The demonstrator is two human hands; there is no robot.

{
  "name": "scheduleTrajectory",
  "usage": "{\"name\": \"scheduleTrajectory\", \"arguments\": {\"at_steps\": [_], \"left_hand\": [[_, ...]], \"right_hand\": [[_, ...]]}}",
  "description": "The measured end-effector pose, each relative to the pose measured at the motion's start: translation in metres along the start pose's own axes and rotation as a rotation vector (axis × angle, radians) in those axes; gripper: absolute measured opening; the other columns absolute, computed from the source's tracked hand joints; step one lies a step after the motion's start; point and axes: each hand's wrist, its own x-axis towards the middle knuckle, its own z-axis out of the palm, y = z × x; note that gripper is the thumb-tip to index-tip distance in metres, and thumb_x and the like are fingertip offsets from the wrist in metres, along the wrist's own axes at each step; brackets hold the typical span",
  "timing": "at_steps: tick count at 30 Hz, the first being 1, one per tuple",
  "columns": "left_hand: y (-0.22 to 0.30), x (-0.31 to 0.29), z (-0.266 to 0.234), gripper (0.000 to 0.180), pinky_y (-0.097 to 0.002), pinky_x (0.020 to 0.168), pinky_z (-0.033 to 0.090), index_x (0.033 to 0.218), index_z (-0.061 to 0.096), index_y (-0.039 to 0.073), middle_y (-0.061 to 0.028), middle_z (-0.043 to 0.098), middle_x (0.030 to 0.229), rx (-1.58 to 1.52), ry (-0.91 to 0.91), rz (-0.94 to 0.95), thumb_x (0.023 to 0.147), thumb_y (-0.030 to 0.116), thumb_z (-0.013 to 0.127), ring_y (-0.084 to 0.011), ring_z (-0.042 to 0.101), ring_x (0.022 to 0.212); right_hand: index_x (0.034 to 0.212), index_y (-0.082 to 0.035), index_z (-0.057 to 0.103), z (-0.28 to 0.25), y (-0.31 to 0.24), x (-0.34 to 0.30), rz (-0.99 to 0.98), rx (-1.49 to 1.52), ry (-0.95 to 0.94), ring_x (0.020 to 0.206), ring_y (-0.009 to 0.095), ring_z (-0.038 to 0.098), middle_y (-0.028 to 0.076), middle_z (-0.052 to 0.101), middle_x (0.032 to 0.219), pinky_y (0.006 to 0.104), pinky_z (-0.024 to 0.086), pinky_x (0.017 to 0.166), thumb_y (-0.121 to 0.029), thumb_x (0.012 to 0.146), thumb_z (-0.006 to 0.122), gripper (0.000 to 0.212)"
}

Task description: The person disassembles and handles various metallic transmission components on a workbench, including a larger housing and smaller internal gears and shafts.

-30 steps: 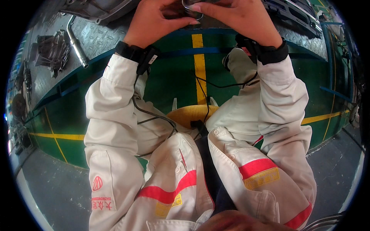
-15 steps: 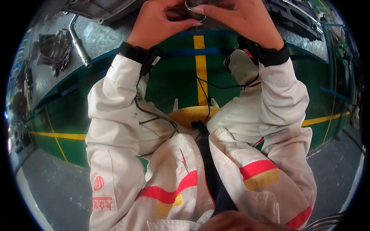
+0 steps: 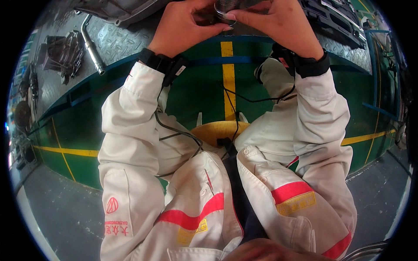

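Observation:
At the top edge of the head view, a small round metal part (image 3: 226, 6) with shiny, ridged sides is held between both hands. My left hand (image 3: 185, 27) is closed on it from the left, its thumb at the lower rim. From the right, my right hand (image 3: 278, 21) grips the same part, thumb tip pressed against its near side. The top of the part and most of the fingers are cut off or hidden. Black straps with small devices and cables are around both wrists.
A tread-plate bench top (image 3: 118, 41) spans the far side. On it lie a bent metal bar tool (image 3: 90, 47), a dark metal block (image 3: 64, 56), a large grey casing (image 3: 119, 12) and, at right, a black tool case (image 3: 333, 19). A yellow stool (image 3: 209, 132) shows between the legs; cables hang nearby.
Both hands and the metal part sit slightly further right in the view. The part appears a little lower and shows more of its ridged side; the grip looks the same.

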Motion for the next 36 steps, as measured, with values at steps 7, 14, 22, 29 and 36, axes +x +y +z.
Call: {"name": "scheduleTrajectory", "arguments": {"at_steps": [7, 14, 22, 29, 36], "left_hand": [[0.0, 0.0, 0.001, 0.034, -0.0271, 0.078, 0.056, 0.114, 0.07, -0.003, -0.0066, 0.076, 0.097, -0.045, 0.023, -0.007, 0.083, 0.003, 0.084, -0.0086, 0.068, 0.088], [0.001, 0.0, 0.003, 0.034, -0.0272, 0.08, 0.057, 0.114, 0.071, -0.004, -0.0061, 0.076, 0.098, -0.098, 0.03, -0.022, 0.083, 0.002, 0.085, -0.009, 0.069, 0.09], [-0.035, -0.002, -0.012, 0.059, -0.0371, 0.093, 0.06, 0.133, 0.067, 0.007, -0.0124, 0.074, 0.12, 0.289, -0.016, 0.102, 0.081, 0.021, 0.09, -0.0245, 0.074, 0.106], [-0.03, -0.004, -0.01, 0.066, -0.038, 0.096, 0.059, 0.139, 0.063, 0.007, -0.0123, 0.072, 0.127, 0.197, -0.006, 0.18, 0.08, 0.022, 0.09, -0.0248, 0.073, 0.108], [-0.031, -0.004, -0.009, 0.07, -0.0386, 0.097, 0.059, 0.142, 0.061, 0.007, -0.0129, 0.071, 0.128, 0.189, -0.035, 0.18, 0.08, 0.024, 0.09, -0.0247, 0.072, 0.11]], "right_hand": [[0.126, 0.003, 0.063, 0.001, -0.002, -0.001, 0.017, 0.05, 0.003, 0.096, 0.014, 0.068, 0.01, 0.071, 0.108, 0.0291, 0.057, 0.082, 0.006, 0.084, 0.077, 0.044], [0.124, 0.004, 0.063, 0.0, -0.009, 0.004, 0.159, 0.067, 0.001, 0.097, 0.013, 0.067, 0.01, 0.071, 0.109, 0.0287, 0.057, 0.082, 0.005, 0.083, 0.077, 0.043], [0.137, 0.004, 0.058, -0.021, 0.001, 0.0, 0.103, 0.246, 0.045, 0.102, 0.016, 0.069, 0.013, 0.071, 0.118, 0.0291, 0.058, 0.085, 0.003, 0.083, 0.078, 0.057], [0.122, 0.002, 0.064, -0.03, 0.062, 0.025, 0.453, -0.252, 0.434, 0.097, 0.025, 0.073, 0.017, 0.075, 0.105, 0.0351, 0.06, 0.08, -0.008, 0.081, 0.078, 0.044], [0.098, 0.002, 0.07, -0.017, 0.121, 0.035, 0.101, -0.68, 0.295, 0.095, 0.04, 0.07, 0.024, 0.072, 0.098, 0.0449, 0.056, 0.081, -0.018, 0.072, 0.085, 0.036]]}}
